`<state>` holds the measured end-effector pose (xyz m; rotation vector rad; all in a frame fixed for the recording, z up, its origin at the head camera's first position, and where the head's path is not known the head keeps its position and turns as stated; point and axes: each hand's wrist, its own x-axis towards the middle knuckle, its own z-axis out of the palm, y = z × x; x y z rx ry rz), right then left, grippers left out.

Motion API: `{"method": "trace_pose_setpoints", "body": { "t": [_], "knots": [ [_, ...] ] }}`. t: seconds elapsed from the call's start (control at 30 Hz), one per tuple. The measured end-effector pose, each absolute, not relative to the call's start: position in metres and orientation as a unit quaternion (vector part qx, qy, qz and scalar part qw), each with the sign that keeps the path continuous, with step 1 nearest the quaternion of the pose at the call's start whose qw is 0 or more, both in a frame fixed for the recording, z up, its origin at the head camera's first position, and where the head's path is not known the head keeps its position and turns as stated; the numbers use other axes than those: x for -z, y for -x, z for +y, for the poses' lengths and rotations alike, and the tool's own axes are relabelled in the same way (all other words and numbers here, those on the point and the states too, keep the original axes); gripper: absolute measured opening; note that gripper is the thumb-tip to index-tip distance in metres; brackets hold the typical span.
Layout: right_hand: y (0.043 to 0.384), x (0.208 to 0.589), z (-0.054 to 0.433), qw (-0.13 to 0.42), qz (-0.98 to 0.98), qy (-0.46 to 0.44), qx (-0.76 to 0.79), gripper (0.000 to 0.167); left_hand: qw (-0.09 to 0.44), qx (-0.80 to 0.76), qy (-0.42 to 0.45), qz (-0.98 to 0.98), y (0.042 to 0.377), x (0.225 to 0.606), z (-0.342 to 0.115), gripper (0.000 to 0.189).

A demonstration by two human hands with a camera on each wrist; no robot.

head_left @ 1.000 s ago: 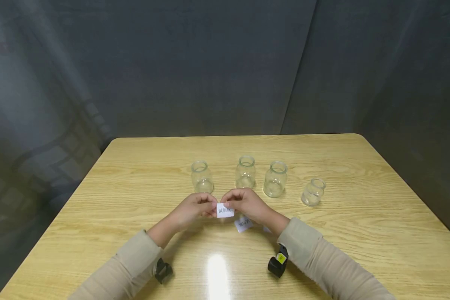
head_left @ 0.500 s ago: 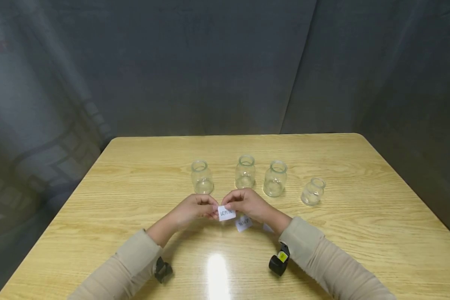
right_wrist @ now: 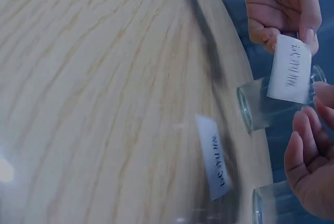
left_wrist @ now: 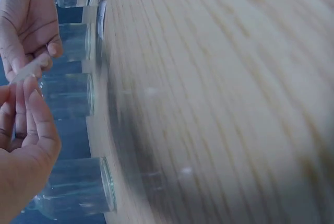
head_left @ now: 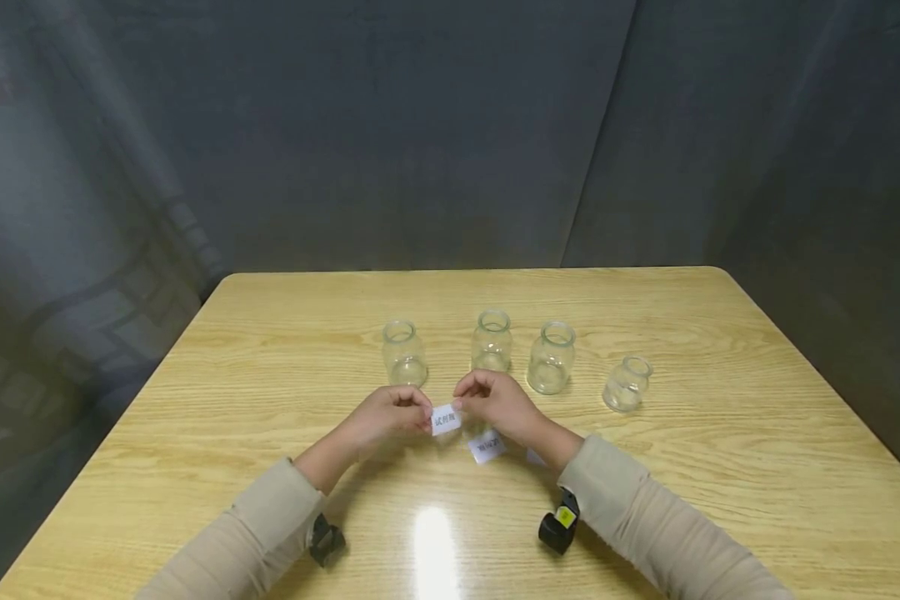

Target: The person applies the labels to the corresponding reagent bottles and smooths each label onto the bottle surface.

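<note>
My left hand (head_left: 390, 417) pinches the left edge of a small white paper label (head_left: 446, 420) with dark printed characters. At the label's upper right corner are the thumb and fingertips of my right hand (head_left: 498, 408), pinching it. Held above the table, the label (right_wrist: 291, 70) shows its printed face in the right wrist view. Edge-on, it appears as a thin strip (left_wrist: 30, 69) between both hands in the left wrist view. A second printed label (head_left: 487, 447) lies on the table below my right hand. Part of another white paper (head_left: 536, 457) shows beside my right wrist.
Behind my hands stand three clear glass jars, the left jar (head_left: 404, 354), middle jar (head_left: 491, 343) and right jar (head_left: 551, 358), all without lids. A smaller glass jar (head_left: 626, 385) stands farther right. Beneath everything is a wooden table (head_left: 270, 350), with a dark curtain (head_left: 420, 133) behind it.
My right fingers have shifted right and slightly up to the label's corner, uncovering its printing. The label has moved slightly left and up. The jars have stayed in place.
</note>
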<state>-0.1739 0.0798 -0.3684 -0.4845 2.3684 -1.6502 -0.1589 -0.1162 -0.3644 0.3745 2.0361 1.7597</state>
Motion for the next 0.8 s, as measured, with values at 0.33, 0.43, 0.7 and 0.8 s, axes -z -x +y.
{"method": "trace_pose_setpoints", "body": {
  "t": [0.33, 0.43, 0.7, 0.8],
  "knots": [
    [0.168, 0.369, 0.075, 0.119, 0.800, 0.191, 0.556, 0.012, 0.205, -0.620, -0.156, 0.741, 0.161, 0.367, -0.112, 0.020],
    [0.166, 0.368, 0.073, 0.134, 0.795, 0.198, 0.558, 0.016, 0.199, -0.603, -0.158, 0.756, 0.161, 0.367, -0.110, 0.020],
    [0.157, 0.355, 0.071, 0.154, 0.786, 0.201, 0.564, 0.016, 0.193, -0.577, -0.158, 0.778, 0.159, 0.368, -0.108, 0.018],
    [0.151, 0.345, 0.070, 0.163, 0.779, 0.208, 0.568, 0.015, 0.196, -0.574, -0.164, 0.778, 0.159, 0.368, -0.108, 0.015]
  ]
}}
